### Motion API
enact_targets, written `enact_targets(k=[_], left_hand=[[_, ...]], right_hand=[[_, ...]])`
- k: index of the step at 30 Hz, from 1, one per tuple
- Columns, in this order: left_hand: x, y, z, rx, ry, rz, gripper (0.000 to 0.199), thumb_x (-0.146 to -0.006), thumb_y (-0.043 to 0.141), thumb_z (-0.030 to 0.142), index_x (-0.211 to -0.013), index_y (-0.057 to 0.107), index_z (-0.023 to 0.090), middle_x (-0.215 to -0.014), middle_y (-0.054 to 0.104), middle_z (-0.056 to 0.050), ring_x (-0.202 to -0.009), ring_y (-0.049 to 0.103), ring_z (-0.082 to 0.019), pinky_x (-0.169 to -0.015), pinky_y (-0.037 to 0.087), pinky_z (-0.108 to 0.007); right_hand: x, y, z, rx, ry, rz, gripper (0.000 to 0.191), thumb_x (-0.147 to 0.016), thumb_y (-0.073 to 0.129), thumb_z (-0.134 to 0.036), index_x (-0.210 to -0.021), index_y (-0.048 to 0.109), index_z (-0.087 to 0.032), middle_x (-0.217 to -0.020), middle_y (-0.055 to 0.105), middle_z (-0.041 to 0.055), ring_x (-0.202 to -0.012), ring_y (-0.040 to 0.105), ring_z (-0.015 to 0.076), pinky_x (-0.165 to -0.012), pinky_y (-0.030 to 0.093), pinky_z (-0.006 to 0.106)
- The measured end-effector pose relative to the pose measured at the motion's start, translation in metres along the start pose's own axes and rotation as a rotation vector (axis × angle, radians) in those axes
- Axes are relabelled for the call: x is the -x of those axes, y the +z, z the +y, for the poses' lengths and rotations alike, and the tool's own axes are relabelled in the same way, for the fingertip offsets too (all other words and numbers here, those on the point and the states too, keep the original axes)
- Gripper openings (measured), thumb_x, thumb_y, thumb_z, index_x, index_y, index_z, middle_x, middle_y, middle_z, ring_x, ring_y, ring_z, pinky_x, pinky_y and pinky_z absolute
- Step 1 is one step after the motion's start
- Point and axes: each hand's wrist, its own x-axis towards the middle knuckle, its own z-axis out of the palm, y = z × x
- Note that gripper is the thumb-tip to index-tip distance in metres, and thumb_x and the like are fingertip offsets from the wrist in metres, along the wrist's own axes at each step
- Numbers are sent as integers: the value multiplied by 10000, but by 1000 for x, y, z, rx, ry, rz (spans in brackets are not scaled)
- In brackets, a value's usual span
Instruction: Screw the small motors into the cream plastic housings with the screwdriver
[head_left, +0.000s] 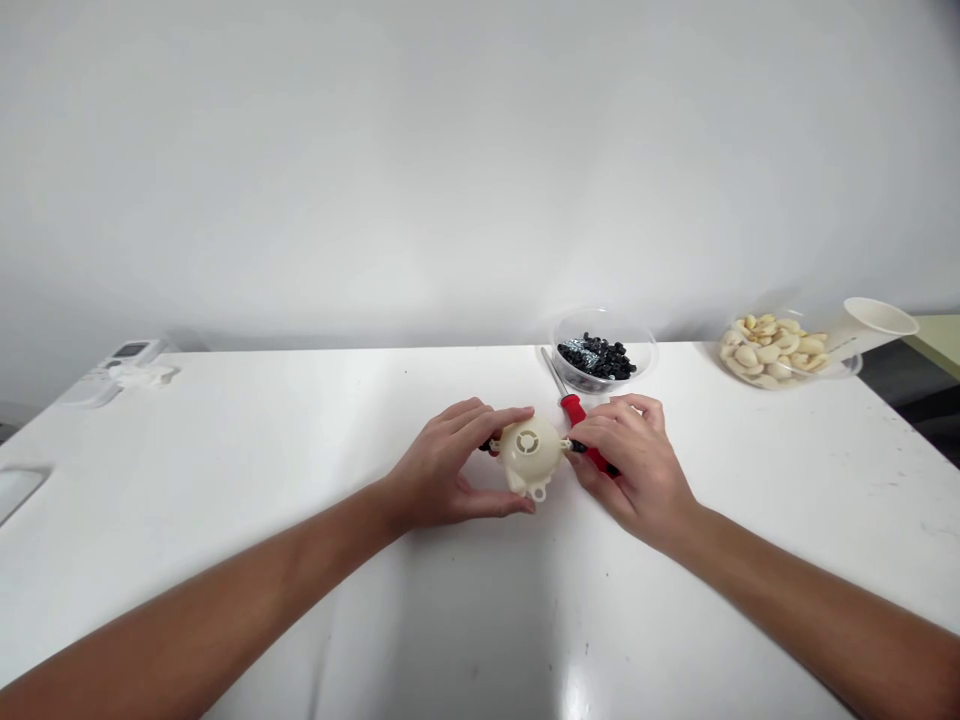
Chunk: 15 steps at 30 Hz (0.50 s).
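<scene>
Currently, both hands hold a round cream plastic housing [529, 452] just above the white tabletop [225, 470], in front of the person. The left hand [439, 468] curves its fingers around the housing's left side, while the right hand [630, 470] closes narrowly on its right edge, beside a small black piece there. A red-handled screwdriver [571, 408] lies partly under the right hand, near a clear bowl of small dark fasteners [596, 362].
</scene>
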Motion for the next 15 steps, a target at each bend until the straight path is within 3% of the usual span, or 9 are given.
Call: enact_targets(k=[5,15], left_hand=[[0,0,3,-26,-29,9,812,-829,895,466,-1504,501,246,-1044,722,-55,-862,593,-193,-792,548,-343],[4,-1,0,85,-134,70,818,-825,889,383,-1505,453,259,-1073,648,-56,-931,624,-205,-819,545,-357]], right_hand=[[0,1,0,-108,47,-47,187,-1030,528,-150,-1175,583,-256,-1075,739,37,-1028,660,243,-990,368,490],[0,3,4,-97,106,-50,224,-1068,526,-150,-1230,605,-283,-1201,731,46,-1192,641,251,-1044,374,500]])
